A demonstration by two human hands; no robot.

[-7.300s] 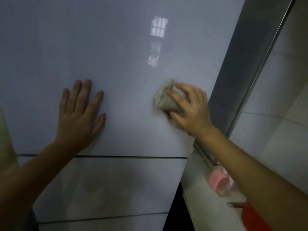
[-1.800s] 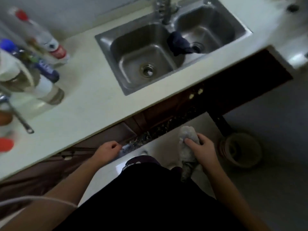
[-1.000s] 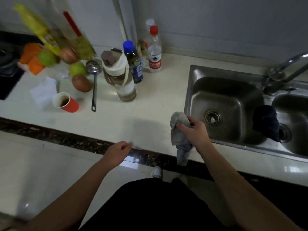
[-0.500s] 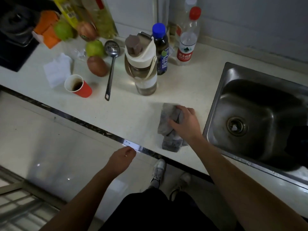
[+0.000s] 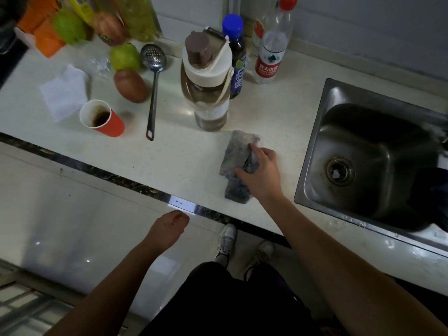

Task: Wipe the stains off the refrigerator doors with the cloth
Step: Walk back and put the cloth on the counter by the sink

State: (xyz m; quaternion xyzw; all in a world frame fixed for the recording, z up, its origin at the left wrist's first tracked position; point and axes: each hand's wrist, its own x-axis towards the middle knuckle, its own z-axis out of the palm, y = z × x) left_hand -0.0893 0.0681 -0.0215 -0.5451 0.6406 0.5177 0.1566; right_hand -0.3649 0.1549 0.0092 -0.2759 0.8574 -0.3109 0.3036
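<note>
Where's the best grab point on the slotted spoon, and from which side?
Grip the slotted spoon at the handle end nearest the counter edge, coming from above with fingers across the thin shaft. It lies flat, handle pointing at the person; the bowl end sits close to the green fruit and big bottle.

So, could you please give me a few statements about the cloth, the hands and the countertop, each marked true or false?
1. The grey cloth lies flat on the pale countertop with the right hand resting on it. True.
2. The left hand grips the long-handled metal skimmer. False: it hangs loosely curled below the counter edge, holding nothing.
3. The red paper cup holds some dark liquid. True.
4. The cloth sits inside the stainless steel sink. False: it lies on the countertop, left of the sink.
5. The large clear bottle with the cream lid stands upright behind the cloth. True.
</note>
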